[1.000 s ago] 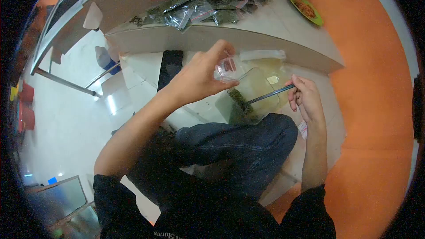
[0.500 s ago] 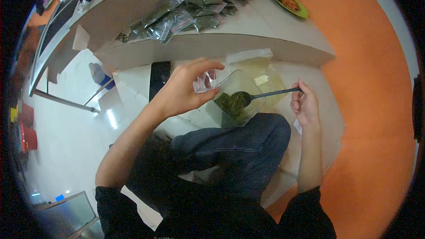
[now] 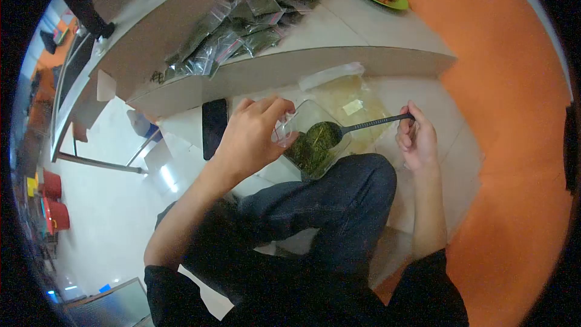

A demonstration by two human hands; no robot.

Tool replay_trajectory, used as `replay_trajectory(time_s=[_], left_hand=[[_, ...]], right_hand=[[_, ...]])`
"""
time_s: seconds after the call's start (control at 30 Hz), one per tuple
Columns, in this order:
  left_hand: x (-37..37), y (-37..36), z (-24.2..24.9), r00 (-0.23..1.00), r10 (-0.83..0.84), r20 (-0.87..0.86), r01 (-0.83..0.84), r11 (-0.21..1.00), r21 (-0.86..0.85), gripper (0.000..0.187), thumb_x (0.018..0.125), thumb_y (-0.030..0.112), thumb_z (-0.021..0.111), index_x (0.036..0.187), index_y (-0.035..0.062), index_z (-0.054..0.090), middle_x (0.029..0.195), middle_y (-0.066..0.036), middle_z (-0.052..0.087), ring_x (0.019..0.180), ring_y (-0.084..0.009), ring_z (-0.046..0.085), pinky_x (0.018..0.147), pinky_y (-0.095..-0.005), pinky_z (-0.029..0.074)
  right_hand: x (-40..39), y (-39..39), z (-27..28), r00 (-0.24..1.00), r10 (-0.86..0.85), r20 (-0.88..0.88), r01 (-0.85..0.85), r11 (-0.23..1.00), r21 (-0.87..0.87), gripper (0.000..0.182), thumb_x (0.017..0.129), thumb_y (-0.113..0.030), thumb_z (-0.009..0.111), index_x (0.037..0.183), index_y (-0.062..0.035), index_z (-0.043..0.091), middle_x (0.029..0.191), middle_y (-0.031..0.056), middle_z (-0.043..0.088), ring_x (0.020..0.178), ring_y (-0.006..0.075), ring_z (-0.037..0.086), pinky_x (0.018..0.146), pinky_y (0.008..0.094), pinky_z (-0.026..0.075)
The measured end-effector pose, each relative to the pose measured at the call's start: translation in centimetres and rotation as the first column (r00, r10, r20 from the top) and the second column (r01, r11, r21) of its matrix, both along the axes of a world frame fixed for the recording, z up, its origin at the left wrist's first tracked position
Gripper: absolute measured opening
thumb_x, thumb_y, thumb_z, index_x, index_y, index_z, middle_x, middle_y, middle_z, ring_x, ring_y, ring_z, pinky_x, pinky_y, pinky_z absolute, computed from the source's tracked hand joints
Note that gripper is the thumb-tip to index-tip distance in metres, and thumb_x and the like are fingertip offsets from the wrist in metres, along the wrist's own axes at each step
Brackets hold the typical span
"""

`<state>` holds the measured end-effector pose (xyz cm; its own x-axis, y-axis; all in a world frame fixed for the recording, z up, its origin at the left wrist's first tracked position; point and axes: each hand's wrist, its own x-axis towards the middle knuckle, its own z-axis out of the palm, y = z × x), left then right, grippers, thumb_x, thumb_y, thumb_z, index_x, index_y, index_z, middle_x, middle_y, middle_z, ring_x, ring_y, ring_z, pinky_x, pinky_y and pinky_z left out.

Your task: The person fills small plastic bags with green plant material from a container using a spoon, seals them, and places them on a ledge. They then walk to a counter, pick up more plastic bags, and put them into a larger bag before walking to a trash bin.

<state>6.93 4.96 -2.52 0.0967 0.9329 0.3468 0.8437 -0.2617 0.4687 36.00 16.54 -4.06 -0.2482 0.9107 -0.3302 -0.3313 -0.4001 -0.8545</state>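
Note:
My left hand (image 3: 254, 136) is curled round a small clear plastic bag (image 3: 283, 129), held at the left edge of a clear container (image 3: 310, 109). Dark green shredded leaves (image 3: 307, 156) lie inside that container. With my right hand (image 3: 419, 139) I grip the end of a black spoon (image 3: 375, 123). The spoon's bowl is heaped with the green leaves and sits over the container, to the right of the bag. A larger clear, yellowish plastic bag (image 3: 354, 106) lies flat behind the spoon.
A black phone (image 3: 214, 128) lies left of the container. On the raised step, filled zip bags (image 3: 242, 24) are piled, and a green plate (image 3: 396, 3) holds orange food. Red buckets (image 3: 55, 215) stand at the far left, near a metal rail (image 3: 100, 163).
The spoon's loaded bowl has moved left, closer to the small bag in my left hand. The whole view has shifted slightly as well.

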Motion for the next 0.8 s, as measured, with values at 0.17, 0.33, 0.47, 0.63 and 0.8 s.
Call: replay_trajectory(time_s=[0.17, 0.33, 0.47, 0.63, 0.8], left_hand=[[0.7, 0.3, 0.0, 0.996, 0.033, -0.083, -0.031, 0.999, 0.018, 0.042, 0.063, 0.013, 0.075, 0.101, 0.0099, 0.056, 0.088, -0.007, 0.059, 0.089, -0.0281, 0.056, 0.083, -0.0384, 0.040], [1.4, 0.3, 0.1, 0.986, 0.003, -0.164, 0.005, 0.999, 0.047, 0.051, 0.058, 0.010, 0.074, 0.106, 0.0104, 0.054, 0.093, -0.007, 0.058, 0.094, -0.0273, 0.055, 0.084, -0.0375, 0.039], [2.2, 0.5, -0.1, 0.974, -0.011, -0.226, 0.022, 0.999, 0.047, 0.055, 0.058, 0.013, 0.075, 0.108, 0.0099, 0.053, 0.095, -0.007, 0.057, 0.095, -0.0258, 0.055, 0.083, -0.0375, 0.039], [2.1, 0.7, -0.4, 0.977, -0.022, -0.211, 0.041, 0.995, 0.086, 0.047, 0.064, 0.018, 0.076, 0.105, 0.0093, 0.054, 0.093, -0.007, 0.058, 0.092, -0.0250, 0.057, 0.082, -0.0372, 0.039], [2.3, 0.9, -0.5, 0.992, -0.073, -0.105, 0.089, 0.984, 0.152, 0.038, 0.069, 0.020, 0.075, 0.100, 0.0079, 0.056, 0.087, -0.007, 0.059, 0.084, -0.0230, 0.059, 0.075, -0.0349, 0.043]], right_hand=[[-0.2, 0.2, 0.9, 0.998, 0.021, -0.057, -0.019, 0.999, 0.028, 0.026, 0.091, -0.032, 0.052, 0.083, -0.0083, 0.056, 0.053, 0.0003, 0.050, 0.034, 0.0108, 0.039, 0.031, 0.0248, 0.029], [-1.1, -0.1, 1.1, 1.000, 0.021, -0.015, -0.020, 0.999, 0.036, 0.025, 0.092, -0.031, 0.052, 0.086, -0.0075, 0.056, 0.054, 0.0005, 0.051, 0.035, 0.0107, 0.042, 0.031, 0.0247, 0.030], [-2.3, -1.0, 2.1, 0.997, 0.011, 0.080, -0.017, 0.997, 0.077, 0.025, 0.093, -0.029, 0.053, 0.087, -0.0053, 0.056, 0.057, 0.0016, 0.053, 0.037, 0.0110, 0.046, 0.032, 0.0251, 0.034], [-3.1, -2.8, 4.2, 0.993, 0.065, 0.099, -0.088, 0.964, 0.249, 0.025, 0.092, -0.027, 0.054, 0.089, -0.0020, 0.056, 0.062, 0.0046, 0.056, 0.043, 0.0123, 0.052, 0.036, 0.0262, 0.041], [-3.9, -4.4, 5.9, 0.963, 0.259, 0.071, -0.268, 0.931, 0.249, 0.021, 0.091, -0.020, 0.056, 0.090, 0.0002, 0.057, 0.069, 0.0078, 0.059, 0.054, 0.0140, 0.058, 0.045, 0.0279, 0.049]])
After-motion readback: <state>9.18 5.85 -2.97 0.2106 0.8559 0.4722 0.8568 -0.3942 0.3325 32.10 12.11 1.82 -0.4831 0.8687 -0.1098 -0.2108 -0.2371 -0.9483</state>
